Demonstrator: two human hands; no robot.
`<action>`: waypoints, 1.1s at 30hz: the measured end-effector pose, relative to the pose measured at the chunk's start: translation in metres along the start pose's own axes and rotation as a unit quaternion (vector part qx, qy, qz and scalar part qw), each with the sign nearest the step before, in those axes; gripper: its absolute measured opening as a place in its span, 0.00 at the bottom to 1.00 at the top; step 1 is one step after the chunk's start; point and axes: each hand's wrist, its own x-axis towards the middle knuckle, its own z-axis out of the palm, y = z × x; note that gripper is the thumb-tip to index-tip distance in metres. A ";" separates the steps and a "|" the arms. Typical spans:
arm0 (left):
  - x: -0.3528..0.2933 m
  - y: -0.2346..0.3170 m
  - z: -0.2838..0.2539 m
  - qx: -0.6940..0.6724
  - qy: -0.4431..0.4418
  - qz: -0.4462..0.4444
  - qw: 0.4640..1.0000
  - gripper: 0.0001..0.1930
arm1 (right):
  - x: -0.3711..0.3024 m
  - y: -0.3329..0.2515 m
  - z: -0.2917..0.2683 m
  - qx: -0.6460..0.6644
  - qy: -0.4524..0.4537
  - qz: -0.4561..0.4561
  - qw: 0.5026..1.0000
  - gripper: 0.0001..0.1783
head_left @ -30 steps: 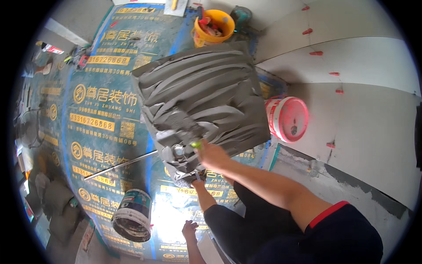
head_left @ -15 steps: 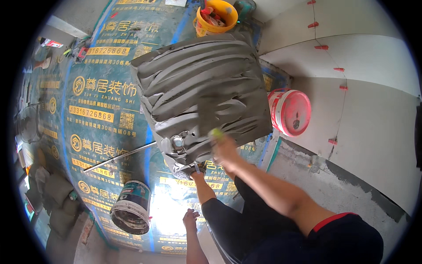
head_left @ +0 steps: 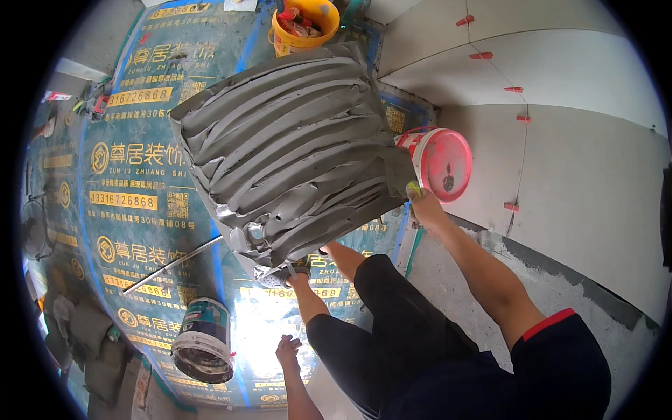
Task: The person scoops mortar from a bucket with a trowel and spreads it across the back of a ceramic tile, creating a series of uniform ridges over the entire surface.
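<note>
A large square tile (head_left: 280, 150) stands propped in front of me, its face spread with thick grey mortar in curved ridges. My right hand (head_left: 425, 204) grips a trowel (head_left: 400, 173) by its yellow-green handle. The mortar-smeared blade lies against the tile's right edge, low down. Away from the tile, my left hand (head_left: 288, 350) hangs over the floor, loosely bent with its fingers apart and nothing visible in it. A shoe (head_left: 276, 274) of mine touches or sits just under the tile's lower corner; the contact is hidden.
A yellow bucket (head_left: 302, 28) with tools stands beyond the tile. Right of it, a pink-and-white bucket (head_left: 448, 164) lies near the tiled wall (head_left: 560, 150). A dirty paint bucket (head_left: 203, 343) and a thin metal rod (head_left: 171, 266) are at left on the printed floor sheeting (head_left: 140, 231).
My right hand has swept the trowel rightward from the tile's lower middle to its right edge, smoothing mortar there. The whole view has shifted slightly. My left hand still hangs free.
</note>
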 end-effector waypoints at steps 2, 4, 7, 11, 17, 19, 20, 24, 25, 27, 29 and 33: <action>0.002 0.004 0.000 0.006 -0.002 0.007 1.000 0.23 | -0.004 0.014 0.008 0.076 -0.079 0.006 0.994 0.18; 0.002 0.003 0.001 0.014 -0.002 0.010 1.000 0.23 | -0.049 0.008 0.050 0.080 -0.154 -0.018 0.985 0.17; 0.001 0.009 0.006 0.014 -0.017 0.014 1.000 0.23 | -0.102 0.000 0.117 -0.014 -0.199 -0.034 0.979 0.17; -0.001 0.015 0.003 0.011 -0.036 0.026 0.999 0.24 | -0.090 0.051 0.126 -0.185 -0.183 -0.227 0.939 0.18; 0.013 0.007 -0.011 -0.008 -0.013 0.016 1.000 0.22 | -0.019 0.104 0.014 -0.246 0.079 -0.194 0.946 0.19; 0.019 0.004 -0.022 0.001 -0.008 0.026 1.000 0.22 | -0.022 0.084 0.000 -0.074 0.028 -0.079 0.994 0.19; 0.023 0.002 -0.026 0.018 -0.020 0.031 0.999 0.24 | -0.026 0.078 0.000 0.098 -0.023 0.042 0.994 0.20; 0.027 -0.001 -0.025 0.048 -0.050 0.039 0.997 0.25 | -0.047 0.139 0.058 0.041 -0.123 -0.147 0.981 0.20; 0.027 -0.003 -0.035 0.049 -0.047 0.042 0.997 0.25 | -0.089 0.095 0.093 0.089 -0.159 -0.038 0.983 0.21; 0.035 -0.012 -0.046 0.046 -0.064 0.037 0.996 0.25 | -0.133 0.075 0.139 0.052 -0.146 -0.003 0.988 0.21; 0.036 -0.017 -0.062 0.069 -0.047 0.033 0.996 0.26 | -0.145 0.094 0.174 -0.087 -0.125 -0.171 0.973 0.21; 0.055 -0.026 -0.128 0.060 -0.055 0.042 0.996 0.28 | -0.136 0.117 0.172 -0.270 -0.083 -0.242 0.928 0.23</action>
